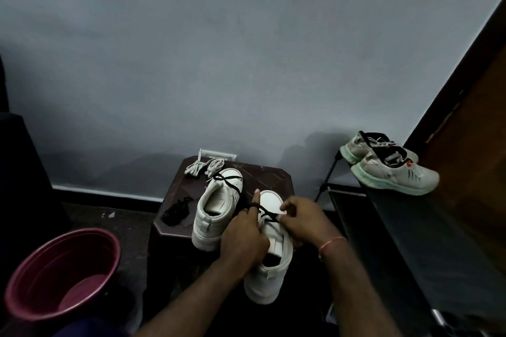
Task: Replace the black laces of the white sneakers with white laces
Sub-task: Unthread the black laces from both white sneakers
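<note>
Two white sneakers stand on a dark brown stool. The left sneaker has no lace in its eyelets. A black lace runs from its toe across to the right sneaker. My left hand rests on the right sneaker with the index finger raised and the black lace looped round it. My right hand pinches the black lace over the right sneaker's eyelets. A pulled-out black lace lies bunched at the stool's left edge. Two bundled white laces lie at the stool's back.
A maroon plastic tub sits on the floor at lower left. To the right, a dark rack carries a pair of grey-white running shoes with pale green soles. A brown door is at far right, a grey wall behind.
</note>
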### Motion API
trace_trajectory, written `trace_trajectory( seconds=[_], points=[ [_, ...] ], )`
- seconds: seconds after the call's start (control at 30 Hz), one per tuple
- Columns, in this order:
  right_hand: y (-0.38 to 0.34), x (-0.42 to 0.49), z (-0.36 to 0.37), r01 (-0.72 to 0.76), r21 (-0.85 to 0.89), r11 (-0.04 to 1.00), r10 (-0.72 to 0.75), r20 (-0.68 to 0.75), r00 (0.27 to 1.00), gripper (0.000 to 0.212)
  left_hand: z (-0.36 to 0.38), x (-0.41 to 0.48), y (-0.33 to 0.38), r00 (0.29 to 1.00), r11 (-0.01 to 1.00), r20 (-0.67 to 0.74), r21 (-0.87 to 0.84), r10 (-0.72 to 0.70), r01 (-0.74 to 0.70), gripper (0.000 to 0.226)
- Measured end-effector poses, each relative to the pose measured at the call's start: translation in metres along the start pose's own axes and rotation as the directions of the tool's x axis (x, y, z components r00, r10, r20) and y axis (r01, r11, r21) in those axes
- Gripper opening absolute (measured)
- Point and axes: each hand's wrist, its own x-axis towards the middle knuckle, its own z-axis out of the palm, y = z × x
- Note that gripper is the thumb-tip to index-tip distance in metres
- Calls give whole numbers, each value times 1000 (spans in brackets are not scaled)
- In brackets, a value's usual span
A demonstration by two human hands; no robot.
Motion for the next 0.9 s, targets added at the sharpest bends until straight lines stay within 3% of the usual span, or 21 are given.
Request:
trace_trajectory(
  seconds=[0.2,0.3,0.37,0.57,0.67,0.77,0.83,0.9],
  points=[
    [-14,12,9,118,-185,976,-123,-18,992,21,3,-3,-1,999,996,-13,76,38,-37,73],
    [-18,16,11,215,-343,914,-199,83,977,23,2,-1,1,1000,996,11,87,29,-30,43],
    [-21,18,13,244,-409,879,-236,71,969,22,1,1,3,999,996,26,89,22,-24,25],
    [-27,17,12,350,-534,770,-393,36,919,20,1,3,3,997,992,79,127,14,-24,28],
    [-20,21,10,258,-478,840,-327,-66,943,17,1,5,4,995,992,97,127,3,-15,29],
    [-8,27,7,22,-182,983,-68,-249,966,9,3,6,5,995,991,100,132,9,-22,29],
    [-2,29,9,-61,-8,998,56,-267,962,9,5,5,7,997,989,79,145,18,-29,29],
    [-2,30,11,-11,-54,998,0,-203,979,4,7,4,6,998,990,50,138,27,-34,35]
  ],
)
